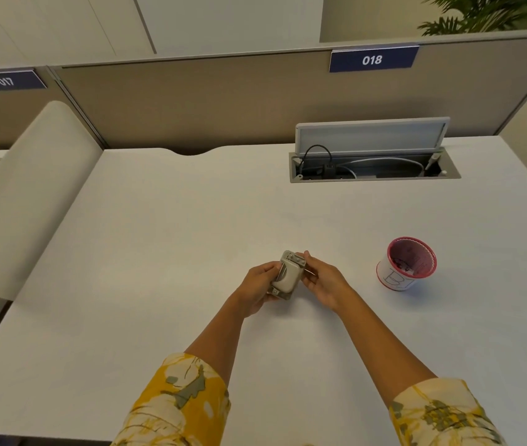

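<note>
A small beige switch-like device (286, 276) with a metal bracket is held just above the white desk (165, 239). My left hand (260, 286) grips its left side, fingers curled round it. My right hand (321, 280) pinches the device's upper right corner, and a thin metal piece shows between its fingers. A white paper cup (406, 263) with a red rim stands on the desk to the right of my right hand; dark small items lie inside it.
An open cable hatch (373, 167) with its lid raised and cords inside sits at the back right of the desk. Beige partitions carry labels 018 (372, 59) and 017 (6, 81). A curved divider panel (27, 201) bounds the left side.
</note>
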Tool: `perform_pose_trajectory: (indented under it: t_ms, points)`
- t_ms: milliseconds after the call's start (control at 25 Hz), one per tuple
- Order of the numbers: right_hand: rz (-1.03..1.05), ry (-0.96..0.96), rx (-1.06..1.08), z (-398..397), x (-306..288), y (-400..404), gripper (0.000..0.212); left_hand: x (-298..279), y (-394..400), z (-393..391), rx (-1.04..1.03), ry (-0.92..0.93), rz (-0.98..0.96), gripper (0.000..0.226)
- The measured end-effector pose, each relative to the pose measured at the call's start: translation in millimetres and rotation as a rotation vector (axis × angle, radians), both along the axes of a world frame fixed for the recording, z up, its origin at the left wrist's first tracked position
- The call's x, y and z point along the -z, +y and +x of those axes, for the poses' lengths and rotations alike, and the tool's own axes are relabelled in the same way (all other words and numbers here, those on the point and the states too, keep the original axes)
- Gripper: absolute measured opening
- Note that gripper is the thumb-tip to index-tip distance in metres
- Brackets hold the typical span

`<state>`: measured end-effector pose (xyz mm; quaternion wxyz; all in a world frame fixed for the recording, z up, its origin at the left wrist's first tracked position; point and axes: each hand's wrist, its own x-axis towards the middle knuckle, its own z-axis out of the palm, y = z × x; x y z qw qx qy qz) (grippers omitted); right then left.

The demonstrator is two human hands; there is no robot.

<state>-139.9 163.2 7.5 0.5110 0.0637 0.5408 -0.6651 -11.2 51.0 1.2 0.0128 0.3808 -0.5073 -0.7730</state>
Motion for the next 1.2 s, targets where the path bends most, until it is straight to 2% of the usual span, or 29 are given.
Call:
perform_pose_trajectory:
  t_ms: [440,520,640,720,880,1000,1200]
  points:
    - [0.122,-0.179,0.031,0,-12,-2,0.015,4,4,6,-0.001,0.039,0.094,0.032]
    - [0.161,-0.044,0.075,1,-10,-3,0.017,3,6,4,-0.027,0.04,0.073,0.031]
    - [0.252,0.293,0.178,13,-13,-12,0.033,0,10,-3,-0.135,0.041,0.016,0.024]
    - [0.308,0.501,0.13,24,-22,-15,0.041,-1,11,-9,-0.194,0.056,-0.015,0.02]
    - [0.385,0.862,-0.064,37,-30,-13,0.025,-5,13,-14,-0.212,0.079,0.019,0.022]
    - [0.395,0.932,-0.101,39,-33,-9,0.02,-13,14,-11,-0.255,0.023,0.097,0.041]
    - [0.386,0.962,-0.102,42,-39,-6,0.02,-18,14,-8,-0.228,0.021,0.026,0.05]
